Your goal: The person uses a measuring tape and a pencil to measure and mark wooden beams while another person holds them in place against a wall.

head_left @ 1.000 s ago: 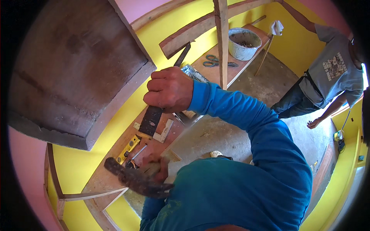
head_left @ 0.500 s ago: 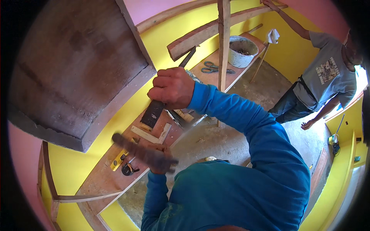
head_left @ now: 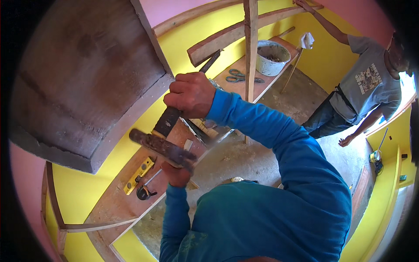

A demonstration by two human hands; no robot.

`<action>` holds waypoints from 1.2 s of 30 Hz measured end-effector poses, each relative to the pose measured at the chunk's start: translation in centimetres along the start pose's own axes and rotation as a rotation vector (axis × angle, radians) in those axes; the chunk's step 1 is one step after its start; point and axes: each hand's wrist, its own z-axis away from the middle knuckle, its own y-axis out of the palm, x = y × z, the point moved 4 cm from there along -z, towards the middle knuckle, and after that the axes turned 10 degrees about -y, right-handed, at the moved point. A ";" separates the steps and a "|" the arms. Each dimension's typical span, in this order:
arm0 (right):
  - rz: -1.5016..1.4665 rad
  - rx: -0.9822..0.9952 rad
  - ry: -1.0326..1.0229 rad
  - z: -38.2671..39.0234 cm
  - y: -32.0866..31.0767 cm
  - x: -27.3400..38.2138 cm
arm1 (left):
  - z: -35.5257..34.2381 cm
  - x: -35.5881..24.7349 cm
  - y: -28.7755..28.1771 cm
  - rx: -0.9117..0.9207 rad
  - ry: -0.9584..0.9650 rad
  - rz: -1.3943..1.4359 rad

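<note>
My right hand (head_left: 190, 94) is closed round a long dark strip (head_left: 167, 122), which looks like wood with a pale lower end. It slants down to the left above the bench. Below, my left hand (head_left: 176, 175) is closed under a rusty brown tool with a split end, which looks like a claw hammer (head_left: 159, 146). The handle is hidden beneath its head. In the picture the head overlaps the strip's lower end; I cannot tell whether they touch. Beside my left hand lie a yellow spirit level (head_left: 139, 176) and a black tape measure (head_left: 145, 192), its blade partly out.
The narrow wooden bench (head_left: 109, 201) runs along the yellow wall, bearing shears (head_left: 236, 76) and a white bucket (head_left: 273, 65). An upright post (head_left: 251, 48) rises in front. A large brown panel (head_left: 87, 78) fills the upper left. Another person (head_left: 364, 83) stands at right.
My left hand has raised the hammer toward the strip's lower end. My right hand has shifted slightly left and up with the strip. The pale wood pieces on the bench are now mostly hidden.
</note>
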 end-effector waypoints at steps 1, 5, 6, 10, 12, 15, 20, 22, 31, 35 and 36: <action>0.012 0.009 0.015 0.1 0.0 -0.4 | -0.2 0.6 -0.3 0.020 0.001 -0.041; 0.018 0.020 0.019 -0.1 0.3 -0.4 | 1.1 0.8 -0.1 -0.043 0.070 0.510; 0.025 0.023 0.026 -0.2 0.5 -0.3 | 0.6 2.0 -0.2 -0.046 0.069 0.510; 0.039 0.008 0.044 -0.1 1.0 -0.5 | -0.9 4.5 -0.2 -0.080 0.000 0.010; 0.055 0.061 0.051 0.1 1.0 -0.4 | -0.8 2.6 0.1 -0.084 -0.011 0.087; 0.073 0.112 0.058 -0.3 1.2 -0.1 | -1.1 2.1 0.4 -0.061 -0.093 0.552; 0.088 0.033 0.045 0.2 1.5 -0.3 | -1.6 2.8 0.8 0.003 0.014 0.509; 0.104 0.021 0.044 0.1 1.6 -0.1 | -2.2 3.5 1.0 0.029 -0.021 0.406; 0.176 0.037 0.049 0.4 2.4 -0.7 | -2.3 4.1 1.2 0.008 -0.090 0.614; 0.122 0.141 0.228 2.9 0.0 -2.7 | -1.0 1.9 0.0 -0.009 0.070 -0.018; 0.136 0.144 0.230 3.3 -0.9 -2.1 | 0.1 1.0 0.0 -0.004 0.201 -0.152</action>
